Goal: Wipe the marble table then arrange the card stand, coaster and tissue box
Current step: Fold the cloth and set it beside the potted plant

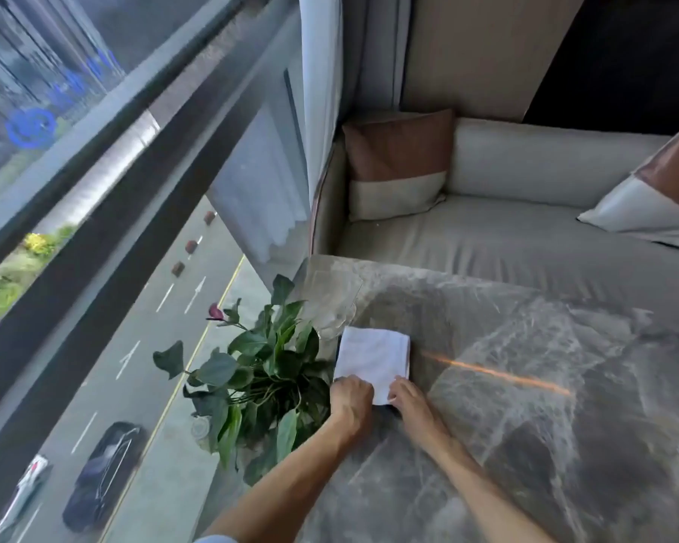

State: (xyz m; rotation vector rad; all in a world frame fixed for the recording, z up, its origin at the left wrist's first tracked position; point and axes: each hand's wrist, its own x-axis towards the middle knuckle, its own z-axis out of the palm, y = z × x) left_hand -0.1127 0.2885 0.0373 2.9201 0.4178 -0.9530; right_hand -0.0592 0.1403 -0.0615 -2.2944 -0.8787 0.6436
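Note:
A folded white cloth point(374, 358) lies on the grey veined marble table point(526, 386) near its left edge. A thin dark edge shows under the cloth's left and near sides; what it belongs to is hidden. My left hand point(351, 401) pinches the cloth's near left corner. My right hand point(408, 403) holds the near right corner. A clear card stand point(332, 297) stands upright at the table's far left corner, just beyond the cloth. No coaster can be made out.
A leafy green plant point(259, 370) with a purple flower stands against the table's left side, touching my left hand. Behind the table is a beige sofa point(526, 237) with brown-and-white cushions. A full-height window point(114, 268) runs along the left.

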